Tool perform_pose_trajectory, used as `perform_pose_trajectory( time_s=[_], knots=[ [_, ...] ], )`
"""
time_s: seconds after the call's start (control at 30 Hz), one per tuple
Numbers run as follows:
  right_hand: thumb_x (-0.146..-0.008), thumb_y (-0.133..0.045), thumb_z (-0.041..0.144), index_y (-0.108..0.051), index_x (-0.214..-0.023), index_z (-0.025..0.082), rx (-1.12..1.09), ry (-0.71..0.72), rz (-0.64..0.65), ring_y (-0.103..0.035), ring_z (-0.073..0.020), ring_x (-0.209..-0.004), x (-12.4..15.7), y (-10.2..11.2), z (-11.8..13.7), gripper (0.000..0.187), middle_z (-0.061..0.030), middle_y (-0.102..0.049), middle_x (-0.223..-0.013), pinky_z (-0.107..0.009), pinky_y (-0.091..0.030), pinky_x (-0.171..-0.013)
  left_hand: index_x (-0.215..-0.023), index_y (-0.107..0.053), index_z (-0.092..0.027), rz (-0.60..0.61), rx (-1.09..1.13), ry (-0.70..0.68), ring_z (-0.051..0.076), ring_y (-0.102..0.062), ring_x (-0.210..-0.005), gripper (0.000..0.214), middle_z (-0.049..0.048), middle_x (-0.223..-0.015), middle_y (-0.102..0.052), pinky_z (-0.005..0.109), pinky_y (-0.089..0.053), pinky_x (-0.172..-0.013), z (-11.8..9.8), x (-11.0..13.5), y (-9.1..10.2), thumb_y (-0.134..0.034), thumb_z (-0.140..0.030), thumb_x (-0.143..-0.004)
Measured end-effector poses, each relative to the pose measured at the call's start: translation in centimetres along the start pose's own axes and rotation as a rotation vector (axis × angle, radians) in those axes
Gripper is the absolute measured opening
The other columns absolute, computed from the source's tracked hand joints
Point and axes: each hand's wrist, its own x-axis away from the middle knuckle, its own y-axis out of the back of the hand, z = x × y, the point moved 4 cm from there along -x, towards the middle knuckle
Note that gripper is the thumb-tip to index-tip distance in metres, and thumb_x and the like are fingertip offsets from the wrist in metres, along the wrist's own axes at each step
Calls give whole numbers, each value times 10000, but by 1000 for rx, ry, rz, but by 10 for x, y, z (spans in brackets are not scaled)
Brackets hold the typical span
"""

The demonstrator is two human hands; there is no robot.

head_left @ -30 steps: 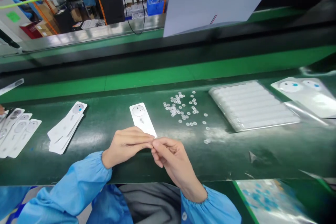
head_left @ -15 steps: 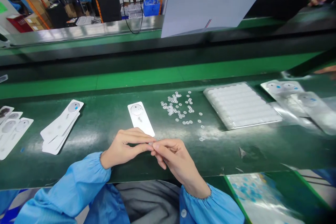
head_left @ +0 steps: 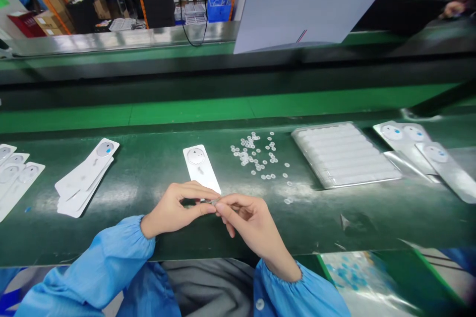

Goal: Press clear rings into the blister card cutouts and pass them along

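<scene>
Hands: Fingers to fingers now, left hand (head_left: pixel 182 209) and right hand (head_left: pixel 253 223) meeting tip to tip, both pinching one tiny piece (head_left: pixel 213 202).
Tiny piece: right between those fingertips, greyish and see-through, too small for me to make out more.
White strip: lying on the green bench (head_left: pixel 145 173) at eleven o'clock from the fingertips, its round end (head_left: pixel 195 155) pointing away; its near end reaches the left fingers, though I can't tell whether they touch.
Clear rings: scattered loosely at one o'clock (head_left: pixel 244 158), dozens of them.
Tray: at two o'clock, clear-edged (head_left: pixel 311 159), filled with white rows.
Strip piles: one fanned stack (head_left: pixel 84 178) just past nine, another pile (head_left: pixel 20 183) well beyond it; more strips (head_left: pixel 405 143) past the tray towards three.
Bag: clear plastic (head_left: pixel 368 299) down at four, blue bits inside.
</scene>
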Motion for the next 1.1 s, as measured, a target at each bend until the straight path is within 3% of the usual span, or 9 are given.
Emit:
perform_pose_trajectory(
  time_s=[0.13,0.4,0.47,0.6,0.67,0.8,1.1],
  knots=[
    [-811,-814,521,-784,-763,160,85,54,-47,-532,-106,-403,-1,3,4,365,-20,-636,-587,-220,-431,-363,-931,-834,-200,16,46,198,224,-778,-902,91,81,-1005,-824,301,-619,-735,4,-1,1,-761,-239,-894],
    [-805,-800,566,-761,-755,167,109,51,-109,-531,-108,-441,-7,0,4,404,-21,-632,-606,-219,-466,-377,-928,-804,-202,43,-209,107,160,-731,-790,122,27,-934,-819,238,-553,-639,-6,-8,6,-709,-140,-884],
    [-786,-814,579,-760,-752,165,89,16,-98,-537,-108,-442,-10,1,2,418,-22,-638,-604,-219,-465,-378,-917,-790,-198,29,-275,30,155,-728,-770,122,20,-907,-816,245,-566,-665,-5,-9,6,-708,-114,-882],
    [-802,-802,599,-761,-736,153,-41,-104,36,-537,-96,-431,-17,4,-8,452,-26,-655,-592,-213,-465,-392,-1039,-749,-179,11,-479,-404,190,-746,-835,145,61,-966,-817,313,-599,-771,-14,-5,5,-681,-111,-929],
    [-815,-798,591,-756,-727,146,-115,-142,71,-524,-82,-419,-18,7,-12,456,-21,-654,-587,-196,-445,-383,-1158,-711,-174,38,-561,-535,202,-743,-863,220,79,-1024,-814,327,-604,-760,-16,-2,4,-672,-122,-948],
    [-817,-815,557,-764,-772,143,-176,-152,100,-548,-81,-440,-16,8,-14,420,-18,-669,-626,-181,-455,-388,-1234,-660,-144,67,-631,-579,206,-732,-900,273,103,-1083,-806,328,-597,-746,-15,2,6,-656,-114,-963],
    [-801,-804,604,-745,-764,143,-55,-201,109,-562,-93,-465,-9,4,-2,466,-27,-674,-647,-201,-486,-417,-1291,-625,-150,91,-712,-606,216,-741,-962,309,124,-1158,-788,346,-593,-765,-10,10,5,-603,-98,-988]
  ],
)
